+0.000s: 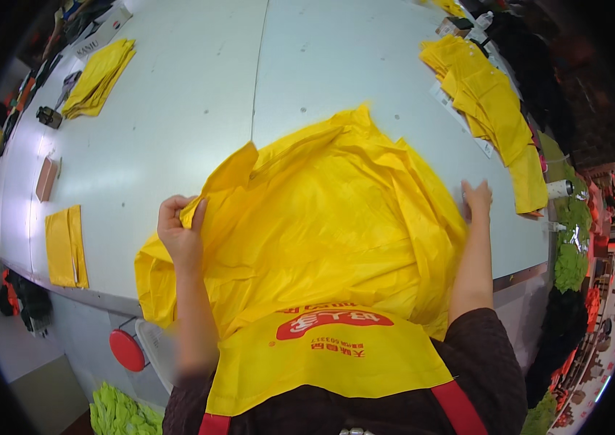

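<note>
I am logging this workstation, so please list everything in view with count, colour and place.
large fabric sheet: one, yellow, spread on the table's near middle
table: one, pale grey, fills the view
folded fabric stack: one, yellow, far left
fabric pile: one, yellow, right edge
flat folded pieces: two, yellow, near left edge
stool: one, red, below the table's left
apron: one, yellow with red straps, worn by the person
left hand: one, pinches the sheet's edge
right hand: one, lies flat at the sheet's right edge
</note>
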The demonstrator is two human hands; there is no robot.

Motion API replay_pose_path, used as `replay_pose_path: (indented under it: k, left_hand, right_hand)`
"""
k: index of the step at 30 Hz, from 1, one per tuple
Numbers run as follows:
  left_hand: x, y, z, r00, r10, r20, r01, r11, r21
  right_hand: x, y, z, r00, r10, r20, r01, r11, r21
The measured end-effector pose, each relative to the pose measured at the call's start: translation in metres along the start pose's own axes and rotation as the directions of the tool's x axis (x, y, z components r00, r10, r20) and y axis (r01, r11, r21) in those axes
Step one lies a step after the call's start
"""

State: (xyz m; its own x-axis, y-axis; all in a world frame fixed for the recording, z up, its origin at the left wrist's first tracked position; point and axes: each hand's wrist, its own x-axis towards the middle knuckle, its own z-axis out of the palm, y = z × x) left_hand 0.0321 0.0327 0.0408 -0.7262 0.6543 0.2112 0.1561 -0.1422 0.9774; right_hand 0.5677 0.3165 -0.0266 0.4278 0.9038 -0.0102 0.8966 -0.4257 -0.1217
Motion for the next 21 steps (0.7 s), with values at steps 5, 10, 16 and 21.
replay_pose_path:
  k: [5,10,16,21]
  left_hand:
    - [-0.004,-0.004,0.005,0.997,0.072,0.013,-0.072,0.996,0.054]
    - [-0.010,0.002,0.019,0.994,0.105,0.022,-0.104,0.993,-0.058]
    - [-0.025,0.005,0.020,0.974,0.226,-0.012,-0.225,0.974,0.027]
    - [-0.032,0.012,0.025,0.947,0.321,-0.009,-0.317,0.939,0.135]
  right_hand:
    - [0.003,0.067,0.037,0.978,-0.198,-0.062,0.202,0.977,0.072]
    - [-0.008,0.041,-0.006,0.943,0.008,0.333,-0.292,0.499,0.816]
    - [-0.105,-0.068,-0.083,0.814,-0.528,0.240,-0.399,-0.210,0.892]
    - [-0.236,-0.147,-0.095,0.450,-0.805,0.385,-0.356,0.234,0.905]
